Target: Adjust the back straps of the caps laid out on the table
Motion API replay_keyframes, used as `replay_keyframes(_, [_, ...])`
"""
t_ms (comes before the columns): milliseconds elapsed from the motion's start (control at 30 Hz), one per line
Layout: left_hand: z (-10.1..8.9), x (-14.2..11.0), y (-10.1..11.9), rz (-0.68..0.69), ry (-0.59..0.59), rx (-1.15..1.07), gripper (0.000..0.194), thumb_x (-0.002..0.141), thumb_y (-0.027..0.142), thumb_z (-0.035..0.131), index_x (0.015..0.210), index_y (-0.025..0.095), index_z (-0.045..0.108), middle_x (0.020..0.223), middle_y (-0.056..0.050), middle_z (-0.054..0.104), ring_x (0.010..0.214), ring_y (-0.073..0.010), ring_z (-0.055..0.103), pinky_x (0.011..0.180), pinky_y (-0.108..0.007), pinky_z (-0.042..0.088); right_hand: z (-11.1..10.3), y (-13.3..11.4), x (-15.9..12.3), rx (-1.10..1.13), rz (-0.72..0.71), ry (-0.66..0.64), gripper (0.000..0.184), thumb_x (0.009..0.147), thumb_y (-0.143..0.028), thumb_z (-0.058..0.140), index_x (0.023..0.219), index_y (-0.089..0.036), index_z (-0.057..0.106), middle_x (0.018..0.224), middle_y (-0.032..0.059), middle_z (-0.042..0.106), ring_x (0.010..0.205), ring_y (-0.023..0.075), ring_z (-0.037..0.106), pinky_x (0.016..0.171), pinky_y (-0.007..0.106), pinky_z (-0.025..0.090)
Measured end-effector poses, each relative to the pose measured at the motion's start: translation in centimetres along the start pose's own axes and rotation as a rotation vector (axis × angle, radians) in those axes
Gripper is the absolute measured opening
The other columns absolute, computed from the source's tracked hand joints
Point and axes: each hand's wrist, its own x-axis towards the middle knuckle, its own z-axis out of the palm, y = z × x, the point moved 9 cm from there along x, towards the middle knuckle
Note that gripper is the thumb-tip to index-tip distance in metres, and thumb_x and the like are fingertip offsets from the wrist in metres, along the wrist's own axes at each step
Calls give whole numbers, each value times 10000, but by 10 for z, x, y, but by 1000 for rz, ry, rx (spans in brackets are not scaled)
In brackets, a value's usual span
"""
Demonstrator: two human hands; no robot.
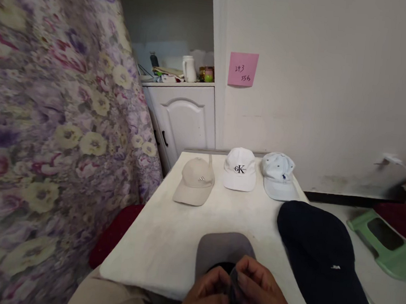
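Note:
A grey baseball cap [224,248] lies at the near edge of the table with its brim pointing away from me and its dark inside showing. My left hand [206,295] is closed on the cap's near band, fingers bent. Beside it, my right hand [264,294] pinches the same dark band between thumb and fingers. The two hands almost meet, and the exact part they grip is partly hidden. To the right lies a large navy cap [317,256] with white lettering on its brim.
Along the far side of the table [150,243] sit a beige cap [196,178], a white cap [239,170] and a pale blue cap [278,174]. A floral curtain [63,132] hangs at left. A green stool [385,241] stands at right. Behind is a white cabinet [188,116].

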Motion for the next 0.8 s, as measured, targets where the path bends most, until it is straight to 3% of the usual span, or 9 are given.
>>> replay_keyframes(200, [1, 1, -4, 20, 13, -26, 170, 704, 215, 721, 857, 159, 672, 785, -60, 706, 729, -184, 620, 725, -318, 422, -3, 3, 1, 22, -9, 4, 346, 823, -473, 759, 758, -183, 582, 534, -70, 493, 454, 77, 389, 484, 215, 353])
replay_keyframes(367, [5, -2, 1, 13, 32, -51, 119, 736, 238, 656, 822, 162, 687, 716, -45, 659, 751, -203, 617, 755, -333, 424, 1, -1, 0, 59, -17, -21, 343, 832, -465, 755, 742, -188, 573, 532, -70, 490, 463, 77, 391, 497, 216, 358])
replay_keyframes(533, [1, -5, 0, -12, 54, -87, 129, 676, 221, 638, 779, 178, 703, 749, -42, 651, 780, -216, 617, 791, -341, 424, -1, -1, -2, 64, -11, -7, 357, 813, -482, 769, 737, -187, 581, 525, -71, 495, 446, 72, 378, 481, 215, 347])
replay_keyframes(800, [9, 0, -1, -29, -22, -96, 75, 728, 199, 722, 789, 157, 710, 755, -76, 726, 739, -200, 645, 750, -326, 428, 1, 0, -3, 81, -4, -25, 342, 824, -475, 756, 741, -189, 588, 512, -75, 484, 441, 76, 377, 483, 220, 364])
